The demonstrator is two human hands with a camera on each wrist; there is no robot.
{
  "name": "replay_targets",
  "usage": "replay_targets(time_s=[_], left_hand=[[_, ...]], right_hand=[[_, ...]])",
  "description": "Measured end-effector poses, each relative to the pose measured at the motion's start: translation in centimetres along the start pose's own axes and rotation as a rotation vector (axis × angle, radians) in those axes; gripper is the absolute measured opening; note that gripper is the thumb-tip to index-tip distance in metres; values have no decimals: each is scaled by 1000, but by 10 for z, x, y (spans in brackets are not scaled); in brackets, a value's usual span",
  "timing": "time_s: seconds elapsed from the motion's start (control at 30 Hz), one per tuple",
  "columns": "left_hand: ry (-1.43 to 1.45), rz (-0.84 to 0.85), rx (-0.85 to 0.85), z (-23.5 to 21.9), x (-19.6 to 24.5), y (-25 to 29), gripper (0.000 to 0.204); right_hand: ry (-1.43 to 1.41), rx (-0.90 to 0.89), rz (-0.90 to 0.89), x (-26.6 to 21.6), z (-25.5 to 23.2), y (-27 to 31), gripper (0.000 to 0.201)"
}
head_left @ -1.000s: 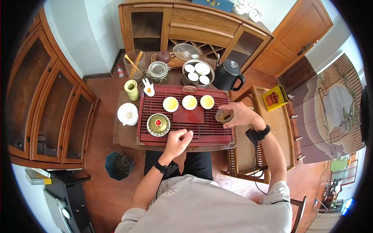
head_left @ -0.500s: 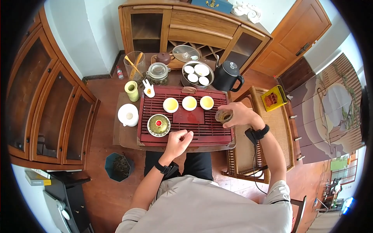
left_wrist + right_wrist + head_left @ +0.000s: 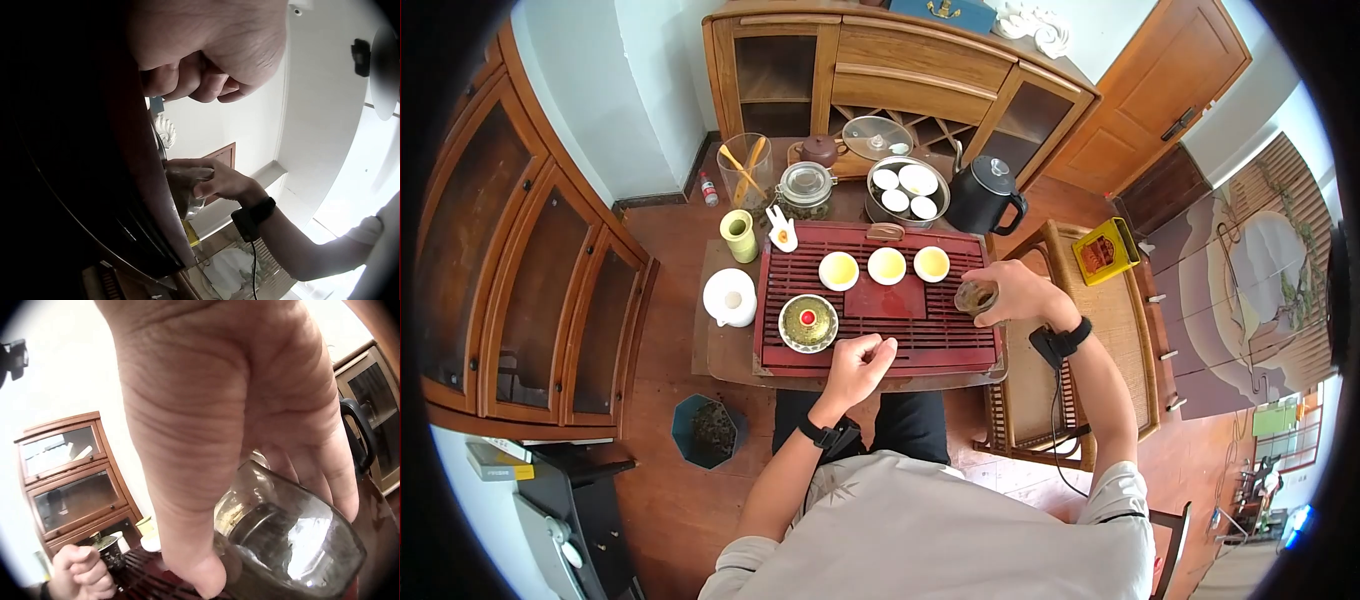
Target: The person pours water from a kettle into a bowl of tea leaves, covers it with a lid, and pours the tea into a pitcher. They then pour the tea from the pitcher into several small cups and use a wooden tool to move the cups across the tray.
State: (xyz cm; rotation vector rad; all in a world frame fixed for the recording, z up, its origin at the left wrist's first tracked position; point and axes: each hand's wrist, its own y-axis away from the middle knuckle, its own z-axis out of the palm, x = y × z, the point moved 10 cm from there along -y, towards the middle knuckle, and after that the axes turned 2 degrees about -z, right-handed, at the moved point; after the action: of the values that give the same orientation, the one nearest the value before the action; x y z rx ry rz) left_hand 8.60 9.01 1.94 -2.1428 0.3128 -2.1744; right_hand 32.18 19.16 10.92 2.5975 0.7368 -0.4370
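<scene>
At the right end of the red slatted tea tray [image 3: 880, 352], the right hand [image 3: 1027, 293] grips a glass pitcher [image 3: 976, 297]. In the right wrist view the thumb and fingers lie on either side of the glass pitcher [image 3: 294, 540]. My left hand [image 3: 860, 368] is at the tray's front edge, its fingers curled with nothing seen in them; the left wrist view shows the curled fingers [image 3: 200, 81]. Left of it stands a lidded bowl [image 3: 808, 322] with a red knob. Three white cups of yellow liquid, left [image 3: 838, 270], middle [image 3: 887, 266] and right [image 3: 932, 264], stand in a row.
Behind the tray are a black kettle [image 3: 988, 196], a metal pot [image 3: 909, 190] holding white cups, and a glass jar [image 3: 806, 188]. A white teapot [image 3: 729, 297] and a green holder [image 3: 739, 234] stand at the left. A yellow tin [image 3: 1106, 252] lies on the side stand.
</scene>
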Motion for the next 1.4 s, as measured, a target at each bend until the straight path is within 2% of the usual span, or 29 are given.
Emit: replay_targets(time_s=[0.63,1.03,1.1,1.4], left_hand=[[8,0,12,-1,0,0,45],[4,-7,3,0,1,0,45],[7,-10,4,-1,2,0,45],[10,-2,17,-1,5,0,46]], right_hand=[[35,-23,0,-4,-2,-2,82],[61,-84,75,-1,-2,-4,86],[68,-109,132,-1,-3,-3,86],[132,-122,112,1,-2,-8,86]])
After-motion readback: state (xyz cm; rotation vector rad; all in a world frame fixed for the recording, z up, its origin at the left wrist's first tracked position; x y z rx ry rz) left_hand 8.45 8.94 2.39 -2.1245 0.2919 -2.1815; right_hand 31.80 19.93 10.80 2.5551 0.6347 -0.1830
